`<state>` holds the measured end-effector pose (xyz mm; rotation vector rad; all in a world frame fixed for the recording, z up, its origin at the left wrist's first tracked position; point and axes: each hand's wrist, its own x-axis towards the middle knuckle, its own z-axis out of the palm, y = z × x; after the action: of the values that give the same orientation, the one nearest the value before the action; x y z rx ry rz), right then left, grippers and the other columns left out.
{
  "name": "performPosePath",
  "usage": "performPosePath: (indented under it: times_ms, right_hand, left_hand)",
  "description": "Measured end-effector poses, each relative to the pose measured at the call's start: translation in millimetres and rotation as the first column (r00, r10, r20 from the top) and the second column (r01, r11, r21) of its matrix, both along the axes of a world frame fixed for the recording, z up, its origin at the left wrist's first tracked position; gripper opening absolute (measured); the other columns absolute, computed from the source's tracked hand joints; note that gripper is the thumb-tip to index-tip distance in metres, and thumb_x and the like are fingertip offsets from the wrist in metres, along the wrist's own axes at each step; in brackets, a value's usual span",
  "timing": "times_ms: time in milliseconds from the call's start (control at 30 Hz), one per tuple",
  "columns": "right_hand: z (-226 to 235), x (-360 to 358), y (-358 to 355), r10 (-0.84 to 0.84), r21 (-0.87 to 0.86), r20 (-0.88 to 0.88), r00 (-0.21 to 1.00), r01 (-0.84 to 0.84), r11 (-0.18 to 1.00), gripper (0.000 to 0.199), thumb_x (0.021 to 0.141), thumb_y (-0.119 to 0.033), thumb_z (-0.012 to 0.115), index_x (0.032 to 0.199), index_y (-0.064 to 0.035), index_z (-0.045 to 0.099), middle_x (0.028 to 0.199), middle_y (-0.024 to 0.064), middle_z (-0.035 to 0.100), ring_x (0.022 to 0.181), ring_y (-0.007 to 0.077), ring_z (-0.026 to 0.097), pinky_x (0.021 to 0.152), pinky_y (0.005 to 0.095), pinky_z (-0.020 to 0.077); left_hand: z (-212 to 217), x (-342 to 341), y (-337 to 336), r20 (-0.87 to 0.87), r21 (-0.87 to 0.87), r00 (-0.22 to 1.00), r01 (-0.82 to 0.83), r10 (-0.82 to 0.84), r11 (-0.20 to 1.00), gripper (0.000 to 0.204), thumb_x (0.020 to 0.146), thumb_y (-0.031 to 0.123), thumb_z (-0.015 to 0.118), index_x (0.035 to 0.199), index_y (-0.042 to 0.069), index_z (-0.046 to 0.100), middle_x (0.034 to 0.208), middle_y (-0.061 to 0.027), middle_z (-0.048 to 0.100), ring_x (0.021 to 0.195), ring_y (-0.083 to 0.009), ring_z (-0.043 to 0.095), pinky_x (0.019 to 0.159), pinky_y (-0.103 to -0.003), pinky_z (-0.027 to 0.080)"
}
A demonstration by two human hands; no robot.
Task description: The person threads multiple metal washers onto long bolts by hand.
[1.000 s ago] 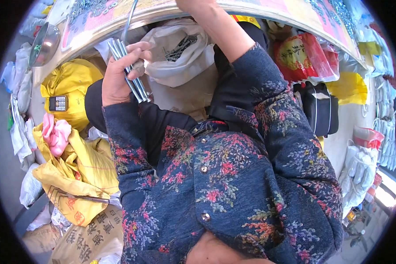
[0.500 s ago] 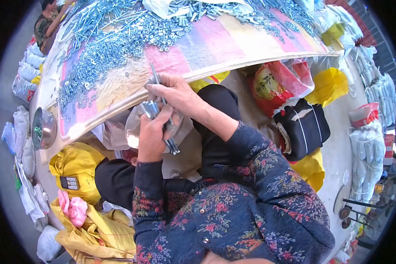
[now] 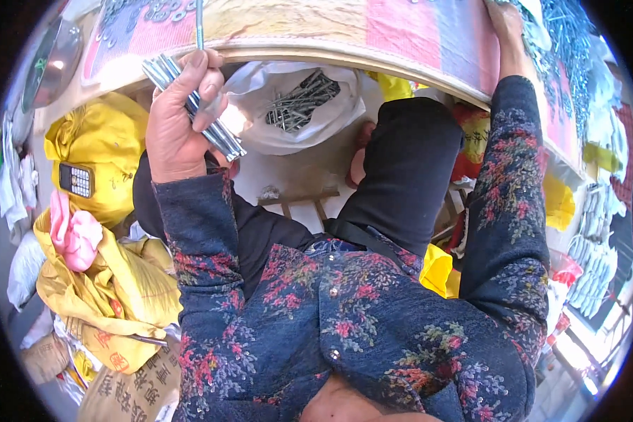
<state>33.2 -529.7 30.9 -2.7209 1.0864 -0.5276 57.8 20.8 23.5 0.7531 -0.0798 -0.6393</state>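
My left hand is closed round a bundle of long silvery bolts in front of the table's near edge. One more bolt stands upright from between its thumb and forefinger, above the tabletop. My right arm reaches far out to the right. At the top edge of the picture, my right hand is beside a heap of long thin metal rods; its fingers are cut off by the frame and partly hidden. Loose washers lie on the striped tabletop cover.
Below the table edge, a white sack stands between my knees with many bolts inside. A metal bowl sits at the table's left corner. Yellow bags, one bearing a keypad phone, lie at my left.
My right hand has left the bundle and reached far right to the rods. My left hand still holds the bolts. The view has swung, bringing the bolts in the white sack into sight.
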Motion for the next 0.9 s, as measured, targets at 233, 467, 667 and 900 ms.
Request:
performPosePath:
  times_ms: [233, 467, 667, 900]
  right_hand:
    - [26.1, -7.4, 59.0, -0.012, 0.409, 0.032, 0.999, -0.002, 0.912, 0.035, 0.088, -0.025, 0.055, 0.109, 0.0021, 0.065, 0.099, 0.0198, 0.069, 0.089, 0.0257, 0.066, 0.076, 0.0352, 0.0518]
    - [16.6, -47.4, 160.7, 0.092, 0.643, 0.382, 0.920, -0.336, 0.688, 0.027, 0.088, -0.026, 0.061, 0.106, -0.0084, 0.069, 0.086, 0.0094, 0.068, 0.075, 0.0202, 0.062, 0.067, 0.0317, 0.0485]
    - [5.5, -67.6, 220.0, 0.169, 0.609, 0.660, 0.732, -0.653, 0.450, 0.019, 0.093, -0.023, 0.060, 0.089, -0.0063, 0.069, 0.075, -0.0012, 0.060, 0.070, 0.0090, 0.052, 0.068, 0.0248, 0.0413]
    - [18.2, -63.2, 252.5, 0.492, 0.540, 0.479, 0.727, -0.686, 0.487, 0.023, 0.093, -0.026, 0.063, 0.102, -0.0070, 0.072, 0.070, -0.0077, 0.056, 0.064, 0.0020, 0.043, 0.059, 0.0192, 0.0356]
  left_hand:
    - [-7.1, -17.0, -21.8, 0.050, 0.193, 0.998, -0.044, 0.035, 0.980, 0.013, 0.091, 0.010, 0.060, 0.097, -0.001, 0.061, 0.096, -0.0112, 0.064, 0.067, -0.0056, 0.052, 0.040, -0.014, 0.034]
    - [-10.9, -68.6, -59.8, 0.047, 0.344, 0.950, 0.275, -0.309, 0.898, 0.021, 0.093, 0.020, 0.062, 0.085, 0.001, 0.064, 0.063, -0.0001, 0.055, 0.046, -0.0031, 0.040, 0.038, -0.017, 0.027]
    - [-12.3, -77.9, -62.2, 0.081, 0.357, 0.922, 0.329, -0.380, 0.874, 0.026, 0.093, 0.026, 0.062, 0.084, 0.001, 0.061, 0.059, 0.0020, 0.050, 0.043, -0.0021, 0.035, 0.038, -0.017, 0.023]
    - [-12.2, -77.9, -55.1, 0.109, 0.346, 0.902, 0.359, -0.417, 0.867, 0.024, 0.092, 0.023, 0.063, 0.084, 0.001, 0.062, 0.058, 0.0023, 0.050, 0.043, -0.0022, 0.036, 0.038, -0.018, 0.023]
